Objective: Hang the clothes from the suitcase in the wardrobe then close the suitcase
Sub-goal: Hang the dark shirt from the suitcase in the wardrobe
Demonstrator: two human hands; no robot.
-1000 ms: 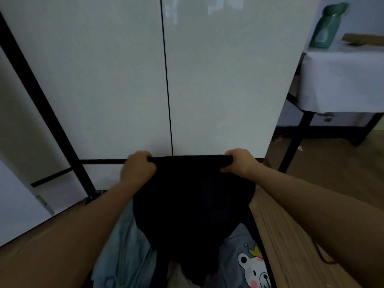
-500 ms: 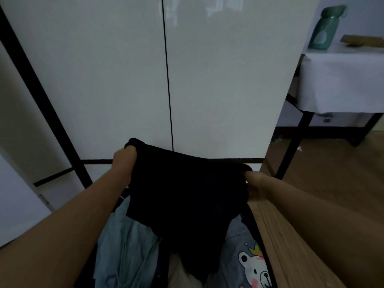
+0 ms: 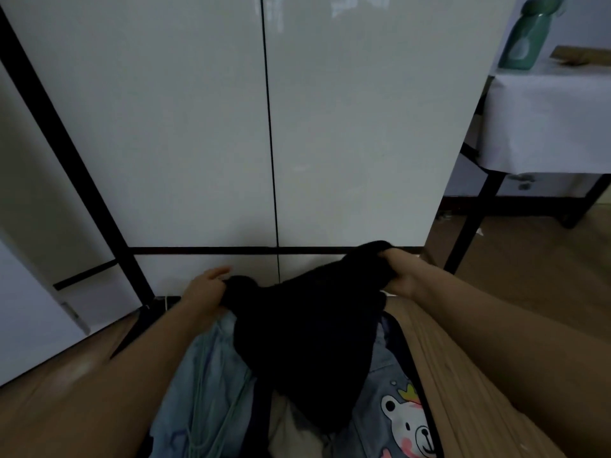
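Head view: black garment (image 3: 307, 335) gripped by left hand (image 3: 206, 292) and right hand (image 3: 401, 276).

straight ahead, wardrobe (image 3: 264, 127) with both doors meeting at a centre seam. right of it and further back, table (image 3: 545, 127) carrying a bottle (image 3: 525, 34) at its left end. below and in front of the wardrobe, open suitcase (image 3: 420, 375) on the floor (image 3: 529, 276), clothes inside. above those, garment (image 3: 307, 325) between left hand (image 3: 205, 292) and right hand (image 3: 401, 272), the right one higher.
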